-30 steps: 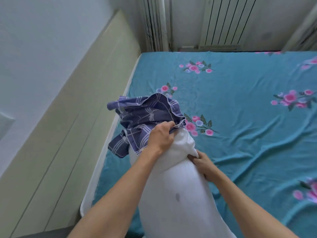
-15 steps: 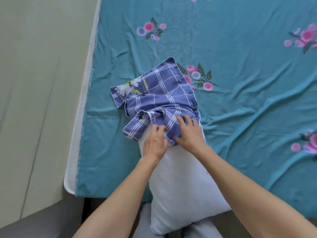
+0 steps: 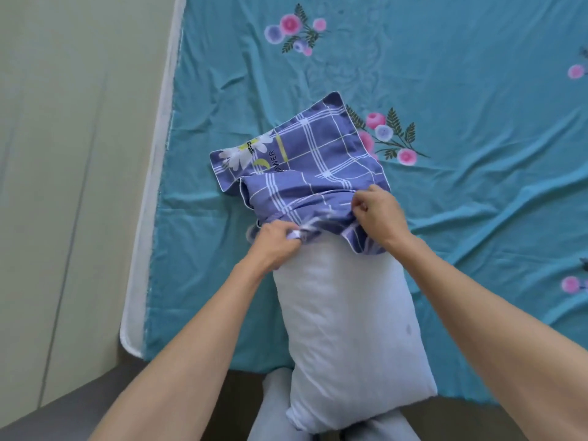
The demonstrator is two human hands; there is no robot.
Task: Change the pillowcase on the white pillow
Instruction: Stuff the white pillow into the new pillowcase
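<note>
The white pillow lies lengthwise on the bed, its near end hanging over the bed's edge toward my legs. A purple checked pillowcase with a white daisy print covers only the pillow's far end; the rest of it lies bunched and flat on the sheet beyond. My left hand pinches the pillowcase's open hem at the pillow's left side. My right hand grips the hem at the right side. The pillow's far tip is hidden inside the case.
The bed carries a teal sheet with pink flower prints. The white mattress edge runs along the left, beside a pale green wall panel. My light trouser legs show below the pillow.
The pillow went from held upright to lying on the bed. Both hands spread apart along the pillowcase hem, left hand to the left side, right hand to the right.
</note>
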